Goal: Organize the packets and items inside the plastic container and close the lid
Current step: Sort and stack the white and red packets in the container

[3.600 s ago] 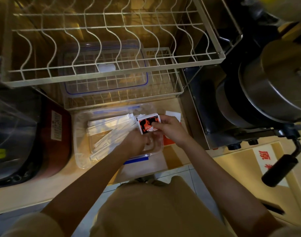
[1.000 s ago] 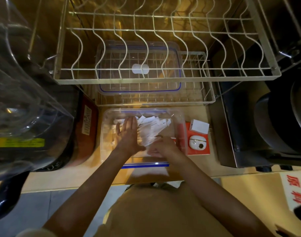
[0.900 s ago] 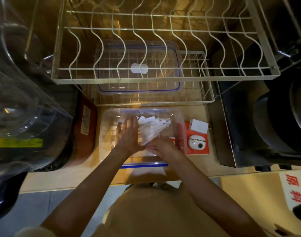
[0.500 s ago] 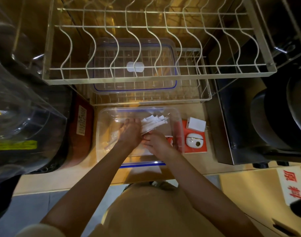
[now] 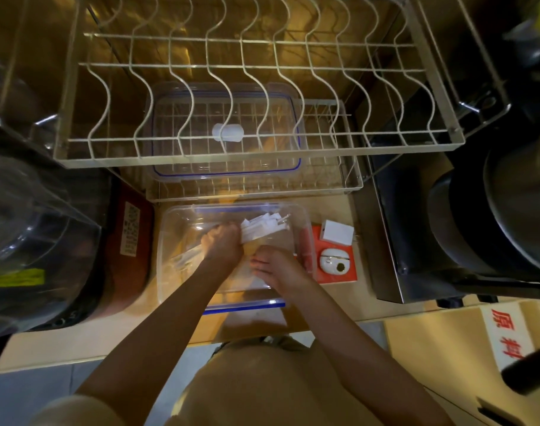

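Two hands in container (image 5: 167, 265), left hand (image 5: 222, 245) clenching packets (image 5: 264, 227) (pointing far-right), right hand (image 5: 275, 267) seemingly relaxed

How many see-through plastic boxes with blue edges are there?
2. One plastic container sits open on the counter with both hands inside it. The other clear box lies behind it on the lower wire rack. More may be hidden elsewhere.

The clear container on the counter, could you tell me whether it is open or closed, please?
Open. The container has no lid on; both hands reach inside, and the lid lies on the rack behind.
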Demonstrator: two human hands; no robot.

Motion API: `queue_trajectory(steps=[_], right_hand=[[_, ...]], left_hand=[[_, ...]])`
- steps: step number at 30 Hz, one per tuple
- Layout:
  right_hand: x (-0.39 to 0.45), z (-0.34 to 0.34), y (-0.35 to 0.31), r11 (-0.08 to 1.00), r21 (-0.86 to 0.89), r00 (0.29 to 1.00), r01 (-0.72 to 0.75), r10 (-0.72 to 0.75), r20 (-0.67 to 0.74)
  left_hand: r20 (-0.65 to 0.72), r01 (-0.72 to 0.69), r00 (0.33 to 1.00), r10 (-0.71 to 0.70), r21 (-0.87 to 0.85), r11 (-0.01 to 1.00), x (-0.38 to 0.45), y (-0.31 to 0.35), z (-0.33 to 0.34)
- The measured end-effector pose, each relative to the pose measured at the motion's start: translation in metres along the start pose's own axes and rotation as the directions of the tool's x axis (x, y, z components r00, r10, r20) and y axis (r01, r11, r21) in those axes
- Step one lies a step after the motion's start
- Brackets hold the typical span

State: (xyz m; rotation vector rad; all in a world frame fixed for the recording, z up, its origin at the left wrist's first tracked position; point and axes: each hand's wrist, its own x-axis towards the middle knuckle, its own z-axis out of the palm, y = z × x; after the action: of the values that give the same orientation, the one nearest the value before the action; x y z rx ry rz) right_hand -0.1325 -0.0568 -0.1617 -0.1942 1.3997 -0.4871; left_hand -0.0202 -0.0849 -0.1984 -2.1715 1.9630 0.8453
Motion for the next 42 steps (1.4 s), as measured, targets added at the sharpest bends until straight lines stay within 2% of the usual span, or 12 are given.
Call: queue_trajectory(steps=[6,9,11,14,18,24,27,30,34,37,40,42], right_hand=[[-0.019,-0.009,-0.002,0.971,-0.086,0.969,0.225,-0.214,0.119],[-0.038,-0.008,-0.013,0.899,-0.223,0.924,0.376,-0.345,0.168],[-0.038,-0.005,-0.018,0.838,-0.313,0.891,0.447,-0.389,0.234],[-0.038,0.009,-0.022,0.696,-0.432,0.819,0.573,-0.483,0.310],[-0.032,0.025,-0.011,0.530,-0.457,0.687,0.714,-0.656,0.312],[-0.025,0.039,0.002,0.550,-0.338,0.628,0.763,-0.756,0.187],[-0.020,0.044,0.005,0.532,-0.316,0.599,0.785,-0.782,0.172],[-0.016,0.044,0.009,0.501,-0.331,0.572,0.800,-0.804,0.163],[-0.012,0.043,0.014,0.506,-0.332,0.576,0.797,-0.802,0.161],[-0.008,0.044,0.011,0.518,-0.330,0.582,0.789,-0.802,0.132],[-0.007,0.045,0.005,0.491,-0.370,0.570,0.788,-0.810,0.137],[-0.009,0.046,0.002,0.489,-0.353,0.569,0.798,-0.804,0.172]], left_hand=[[0.121,-0.201,0.960,0.251,-0.326,0.924,-0.003,0.003,-0.017],[0.190,-0.217,0.871,0.452,-0.678,0.702,-0.020,0.005,-0.037],[0.235,-0.169,0.815,0.530,-0.779,0.604,-0.030,0.004,-0.047],[0.222,-0.086,0.839,0.497,-0.847,0.524,-0.038,-0.004,-0.051],[0.071,-0.131,0.912,0.404,-0.882,0.452,-0.043,-0.017,-0.041],[-0.088,-0.260,0.922,0.378,-0.863,0.433,-0.044,-0.028,-0.040],[-0.041,-0.160,0.943,0.331,-0.927,0.339,-0.034,-0.039,-0.026],[0.028,-0.111,0.945,0.327,-0.911,0.397,-0.031,-0.047,-0.019],[-0.084,-0.313,0.926,0.368,-0.717,0.624,-0.032,-0.039,-0.021],[-0.092,-0.318,0.923,0.375,-0.732,0.603,-0.029,-0.033,-0.021],[0.038,-0.188,0.957,0.289,-0.678,0.710,-0.025,-0.030,-0.024],[-0.072,-0.280,0.940,0.334,-0.720,0.634,-0.025,-0.032,-0.019]])
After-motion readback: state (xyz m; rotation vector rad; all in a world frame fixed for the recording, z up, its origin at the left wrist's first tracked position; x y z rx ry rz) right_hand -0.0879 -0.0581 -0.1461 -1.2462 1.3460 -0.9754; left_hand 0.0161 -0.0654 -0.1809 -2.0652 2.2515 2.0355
